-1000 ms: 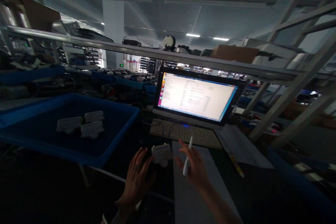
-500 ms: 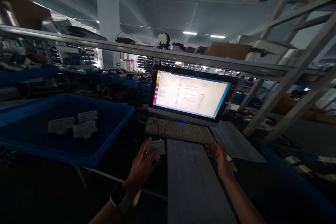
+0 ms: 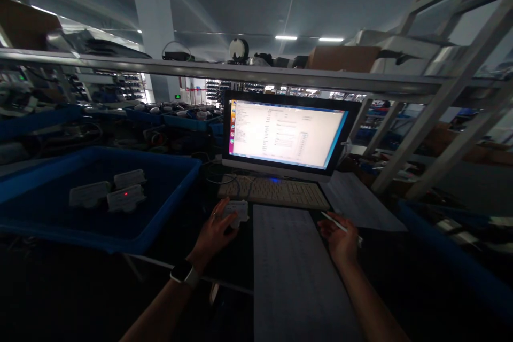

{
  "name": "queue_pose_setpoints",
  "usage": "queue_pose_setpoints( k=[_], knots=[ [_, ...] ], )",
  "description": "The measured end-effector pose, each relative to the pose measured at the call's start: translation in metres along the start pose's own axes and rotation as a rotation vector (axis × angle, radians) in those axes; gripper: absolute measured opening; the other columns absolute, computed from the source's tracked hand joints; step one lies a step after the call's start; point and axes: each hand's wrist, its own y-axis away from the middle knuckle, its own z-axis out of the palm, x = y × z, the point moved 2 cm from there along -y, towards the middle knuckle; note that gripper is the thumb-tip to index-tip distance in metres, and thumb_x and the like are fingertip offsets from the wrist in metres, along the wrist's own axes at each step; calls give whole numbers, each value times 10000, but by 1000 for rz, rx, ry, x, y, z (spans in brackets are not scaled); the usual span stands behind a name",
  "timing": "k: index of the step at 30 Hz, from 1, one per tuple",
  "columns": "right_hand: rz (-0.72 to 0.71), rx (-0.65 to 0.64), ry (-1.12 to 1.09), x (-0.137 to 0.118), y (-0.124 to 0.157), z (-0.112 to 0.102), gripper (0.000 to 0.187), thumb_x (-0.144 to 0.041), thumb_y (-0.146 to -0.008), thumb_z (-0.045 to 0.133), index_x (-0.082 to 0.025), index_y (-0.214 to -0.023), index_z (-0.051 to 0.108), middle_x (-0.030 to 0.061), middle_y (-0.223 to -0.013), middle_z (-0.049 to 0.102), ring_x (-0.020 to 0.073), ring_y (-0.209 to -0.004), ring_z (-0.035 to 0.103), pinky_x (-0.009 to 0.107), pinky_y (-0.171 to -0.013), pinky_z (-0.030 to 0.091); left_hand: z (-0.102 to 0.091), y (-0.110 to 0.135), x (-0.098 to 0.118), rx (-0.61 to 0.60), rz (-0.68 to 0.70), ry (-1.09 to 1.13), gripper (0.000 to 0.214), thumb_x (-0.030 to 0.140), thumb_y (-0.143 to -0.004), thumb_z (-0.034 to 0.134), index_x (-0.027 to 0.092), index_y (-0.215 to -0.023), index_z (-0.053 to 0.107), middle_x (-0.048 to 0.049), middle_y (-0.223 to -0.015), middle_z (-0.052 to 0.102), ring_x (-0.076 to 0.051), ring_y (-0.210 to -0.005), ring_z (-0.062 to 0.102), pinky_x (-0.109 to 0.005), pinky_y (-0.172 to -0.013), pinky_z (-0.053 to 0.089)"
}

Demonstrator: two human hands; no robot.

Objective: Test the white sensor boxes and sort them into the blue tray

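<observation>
My left hand (image 3: 216,230), with a watch on its wrist, grips the left side of a small white flat module (image 3: 239,209) on the dark bench. Its fingers lie over the module's edge and hide part of it. My right hand (image 3: 340,235) is closed on a slim white pen (image 3: 334,221), whose one end points up and to the left. Between the hands lies a long printed sheet (image 3: 284,267), close to the right hand. Just beyond them sits a pale keyboard (image 3: 276,191).
A lit monitor (image 3: 286,133) stands behind the keyboard. At left, a blue tray (image 3: 160,214) holds three similar white modules (image 3: 126,199), one showing a red light. More paper (image 3: 363,203) lies at right, beside another blue bin (image 3: 444,256). A metal shelf (image 3: 216,69) crosses above.
The pen has swung in my right hand and now points up and left across the fingers. My left hand stays at the module. A red light now shows on one tray module.
</observation>
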Motion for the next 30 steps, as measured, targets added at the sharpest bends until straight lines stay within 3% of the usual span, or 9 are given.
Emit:
queue_pose_setpoints(
  k=[4,8,13,17,19,21,24,30],
  knots=[
    [52,31,-62,-3,1,-1,427,-569,-679,458,-205,-818,634,15,-532,581,154,-460,522,263,-414,358,-1,-1,1,-23,-11,-11,311,230,-774,650,211,-1081,602,-127,-1423,428,-298,-1285,450,-444,-940,526],
    [72,32,-97,-1,-2,-3,281,-469,-623,559,-224,-750,610,-52,-449,449,108,-418,407,236,-417,333,-3,-2,1,-40,-30,15,330,220,-766,658,226,-1091,600,-107,-1435,422,-289,-1300,436,-446,-953,521],
    [-3,-13,-42,2,-11,-16,243,-445,-619,581,-241,-617,450,-51,-485,481,115,-427,436,263,-431,380,-6,-4,3,-56,-84,55,339,208,-754,671,234,-1086,608,-91,-1489,348,-289,-1308,432,-417,-929,541],
    [-44,-25,6,2,-13,-24,265,-466,-682,565,-246,-598,444,-55,-440,435,123,-411,440,275,-439,408,-6,-3,3,-46,-123,104,366,187,-729,691,235,-1084,614,-84,-1534,256,-294,-1284,462,-388,-898,559],
    [-55,-44,4,1,-10,-23,275,-519,-736,509,-256,-661,532,-7,-558,572,163,-521,555,316,-502,475,-5,-3,2,-45,-130,115,369,183,-729,689,237,-1086,615,-86,-1529,271,-292,-1269,480,-398,-906,554],
    [-40,-72,-36,-1,-6,-19,397,-599,-795,392,-276,-802,622,52,-840,688,215,-754,648,391,-636,536,-4,-2,1,-48,-133,116,372,186,-733,687,241,-1094,614,-89,-1517,296,-292,-1266,483,-409,-907,554],
    [11,-99,-103,-3,-2,-14,559,-677,-818,260,-312,-965,656,60,-1171,641,247,-1033,619,469,-817,526,-4,-2,0,-57,-124,112,366,185,-728,696,237,-1082,617,-96,-1503,321,-300,-1273,475,-418,-898,558],
    [28,-192,-42,3,-2,-13,646,-724,-816,187,-350,-1143,600,48,-1350,536,254,-1178,546,513,-904,491,-3,-1,0,-50,-126,124,376,177,-724,699,241,-1084,611,-86,-1494,334,-289,-1280,467,-414,-914,551]
  ],
)
